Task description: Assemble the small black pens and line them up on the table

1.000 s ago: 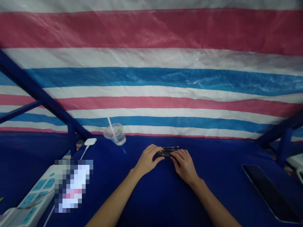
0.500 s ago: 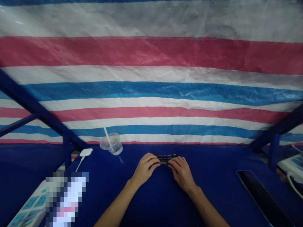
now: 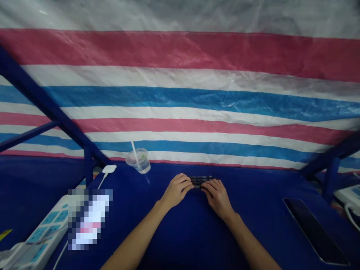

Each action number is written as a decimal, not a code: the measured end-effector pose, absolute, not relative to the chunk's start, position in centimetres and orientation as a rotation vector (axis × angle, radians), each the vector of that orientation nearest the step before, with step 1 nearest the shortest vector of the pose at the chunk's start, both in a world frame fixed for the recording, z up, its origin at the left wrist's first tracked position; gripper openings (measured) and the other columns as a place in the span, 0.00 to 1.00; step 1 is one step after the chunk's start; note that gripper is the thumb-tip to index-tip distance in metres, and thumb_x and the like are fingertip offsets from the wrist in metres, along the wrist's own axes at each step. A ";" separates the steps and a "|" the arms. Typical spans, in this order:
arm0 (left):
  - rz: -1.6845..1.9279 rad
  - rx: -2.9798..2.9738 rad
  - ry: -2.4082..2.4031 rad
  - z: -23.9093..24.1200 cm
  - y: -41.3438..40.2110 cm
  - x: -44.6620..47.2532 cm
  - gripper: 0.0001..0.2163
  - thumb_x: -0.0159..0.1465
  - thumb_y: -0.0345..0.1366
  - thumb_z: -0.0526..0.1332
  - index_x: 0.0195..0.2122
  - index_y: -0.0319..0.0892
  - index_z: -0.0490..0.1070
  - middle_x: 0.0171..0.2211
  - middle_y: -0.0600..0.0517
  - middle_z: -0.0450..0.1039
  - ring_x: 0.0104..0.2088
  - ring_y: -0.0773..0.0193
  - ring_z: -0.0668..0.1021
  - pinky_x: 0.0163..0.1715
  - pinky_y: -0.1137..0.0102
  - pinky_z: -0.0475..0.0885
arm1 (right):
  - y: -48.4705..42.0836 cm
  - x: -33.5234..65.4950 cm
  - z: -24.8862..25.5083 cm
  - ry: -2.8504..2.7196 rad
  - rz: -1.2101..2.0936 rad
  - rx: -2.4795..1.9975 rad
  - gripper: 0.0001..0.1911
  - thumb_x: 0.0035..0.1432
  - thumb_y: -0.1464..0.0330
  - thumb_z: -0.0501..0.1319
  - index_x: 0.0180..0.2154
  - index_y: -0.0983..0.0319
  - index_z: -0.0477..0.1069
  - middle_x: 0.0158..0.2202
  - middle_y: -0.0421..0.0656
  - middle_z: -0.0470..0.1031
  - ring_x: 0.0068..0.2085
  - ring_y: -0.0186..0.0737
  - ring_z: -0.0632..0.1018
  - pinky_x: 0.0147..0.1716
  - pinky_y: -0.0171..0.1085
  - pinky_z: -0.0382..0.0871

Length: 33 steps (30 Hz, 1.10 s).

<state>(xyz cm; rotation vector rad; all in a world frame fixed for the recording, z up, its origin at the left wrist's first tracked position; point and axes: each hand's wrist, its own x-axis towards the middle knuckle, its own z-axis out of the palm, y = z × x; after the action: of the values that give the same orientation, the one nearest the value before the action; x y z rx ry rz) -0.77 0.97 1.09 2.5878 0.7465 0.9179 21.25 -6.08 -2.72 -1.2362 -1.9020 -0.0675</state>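
Note:
Several dark pens (image 3: pixel 201 179) lie side by side on the blue tabletop (image 3: pixel 185 236), running left to right between my two hands. My left hand (image 3: pixel 176 190) is closed on their left ends, with the fingers bent over them. At the other side my right hand (image 3: pixel 217 195) has its fingers curled together against the right part of the bundle. The far pen's right tip pokes out past the right fingers. Both palms face down, and the fingers cover the pens' ends in part.
A clear plastic cup (image 3: pixel 140 162) with a straw stands at the back left, near a white charger (image 3: pixel 109 169) with a cable. A power strip (image 3: pixel 47 228) and a pixelated bright object (image 3: pixel 92 221) are at left. A dark phone (image 3: pixel 315 228) lies at right. Striped sheeting (image 3: pixel 180 97) hangs behind.
The view has shifted, so the table and objects sit higher in the picture. Both hands stay at the pens, which look more evenly lined up now.

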 end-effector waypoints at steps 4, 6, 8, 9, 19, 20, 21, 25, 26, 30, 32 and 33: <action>0.868 2.609 0.738 1.0 0.7 -0.5 0.10 0.70 0.40 0.63 0.50 0.44 0.75 0.45 0.48 0.79 0.46 0.57 0.77 0.49 0.59 0.73 | -6.2 21.4 -2.7 -1.902 -0.055 -1.241 0.09 0.71 0.71 0.57 0.45 0.59 0.76 0.41 0.45 0.80 0.42 0.44 0.77 0.42 0.43 0.66; 0.888 2.607 0.742 0.8 0.6 -0.4 0.14 0.68 0.42 0.66 0.52 0.44 0.73 0.46 0.47 0.78 0.46 0.57 0.77 0.49 0.58 0.73 | -6.3 21.4 -2.8 -1.904 -0.052 -1.244 0.09 0.72 0.70 0.57 0.45 0.59 0.76 0.41 0.45 0.80 0.41 0.44 0.77 0.42 0.43 0.66; 0.909 2.607 0.730 0.6 0.5 -0.3 0.10 0.69 0.40 0.65 0.49 0.43 0.74 0.44 0.48 0.78 0.45 0.58 0.77 0.49 0.59 0.74 | -6.4 21.4 -2.8 -1.913 -0.043 -1.227 0.08 0.72 0.70 0.57 0.45 0.59 0.76 0.41 0.45 0.80 0.41 0.43 0.77 0.41 0.43 0.66; 0.913 2.610 0.717 0.6 0.5 -0.2 0.08 0.70 0.39 0.64 0.47 0.42 0.74 0.43 0.48 0.78 0.45 0.58 0.77 0.49 0.59 0.74 | -6.4 21.3 -2.9 -1.917 -0.041 -1.220 0.08 0.71 0.70 0.57 0.45 0.59 0.76 0.41 0.45 0.80 0.40 0.43 0.77 0.41 0.43 0.66; 0.906 2.622 0.687 0.6 0.6 -0.2 0.11 0.70 0.40 0.63 0.51 0.44 0.76 0.46 0.47 0.78 0.47 0.57 0.77 0.50 0.57 0.74 | -6.4 21.4 -2.9 -1.902 -0.051 -1.252 0.09 0.71 0.69 0.57 0.44 0.58 0.76 0.42 0.45 0.81 0.42 0.44 0.78 0.42 0.43 0.66; 0.901 2.626 0.685 0.6 0.6 -0.2 0.11 0.70 0.40 0.63 0.51 0.44 0.75 0.46 0.47 0.78 0.48 0.57 0.77 0.51 0.57 0.74 | -6.4 21.4 -2.9 -1.905 -0.045 -1.254 0.09 0.72 0.69 0.56 0.45 0.58 0.76 0.42 0.45 0.81 0.42 0.44 0.78 0.42 0.43 0.66; 0.891 2.633 0.682 0.6 0.6 -0.2 0.10 0.71 0.39 0.62 0.51 0.44 0.75 0.45 0.47 0.78 0.47 0.57 0.77 0.50 0.58 0.74 | -6.4 21.5 -2.9 -1.911 -0.041 -1.253 0.09 0.72 0.69 0.56 0.45 0.58 0.76 0.42 0.45 0.81 0.42 0.44 0.78 0.43 0.44 0.66; 0.843 2.661 0.675 0.8 0.5 -0.2 0.07 0.73 0.36 0.59 0.44 0.43 0.77 0.43 0.48 0.78 0.47 0.57 0.76 0.50 0.59 0.73 | -6.5 21.4 -2.7 -1.940 -0.039 -1.240 0.10 0.72 0.69 0.55 0.46 0.58 0.76 0.42 0.46 0.80 0.42 0.44 0.77 0.44 0.44 0.65; 0.838 2.658 0.683 0.9 0.5 -0.2 0.07 0.72 0.37 0.60 0.45 0.43 0.77 0.44 0.48 0.77 0.47 0.57 0.76 0.50 0.58 0.73 | -6.5 21.4 -2.6 -1.941 -0.041 -1.238 0.10 0.72 0.70 0.55 0.46 0.58 0.76 0.42 0.46 0.80 0.42 0.44 0.77 0.43 0.44 0.65; 0.840 2.638 0.706 1.0 0.3 -0.1 0.10 0.70 0.38 0.63 0.51 0.44 0.73 0.47 0.47 0.76 0.48 0.56 0.76 0.51 0.58 0.73 | -6.5 21.2 -2.5 -1.940 -0.058 -1.242 0.09 0.71 0.71 0.57 0.45 0.59 0.76 0.42 0.46 0.80 0.42 0.42 0.77 0.43 0.42 0.65; 0.837 2.645 0.690 1.0 0.4 -0.1 0.06 0.72 0.36 0.60 0.47 0.44 0.75 0.45 0.48 0.76 0.48 0.57 0.76 0.51 0.59 0.73 | -6.5 21.2 -2.5 -1.954 -0.075 -1.247 0.08 0.70 0.71 0.58 0.46 0.59 0.76 0.41 0.45 0.80 0.42 0.42 0.78 0.43 0.41 0.65; 0.830 2.655 0.686 1.0 0.5 -0.1 0.06 0.73 0.35 0.59 0.45 0.44 0.76 0.45 0.48 0.76 0.48 0.58 0.75 0.51 0.59 0.73 | -6.4 21.2 -2.5 -1.963 -0.082 -1.248 0.08 0.70 0.72 0.58 0.46 0.59 0.76 0.41 0.45 0.81 0.42 0.43 0.78 0.43 0.41 0.65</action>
<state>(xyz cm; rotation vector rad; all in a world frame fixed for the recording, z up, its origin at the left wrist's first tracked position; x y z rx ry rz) -0.12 0.45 0.96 2.6549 0.6862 0.8304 21.15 -6.42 -2.52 -1.2479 -1.9633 -0.0817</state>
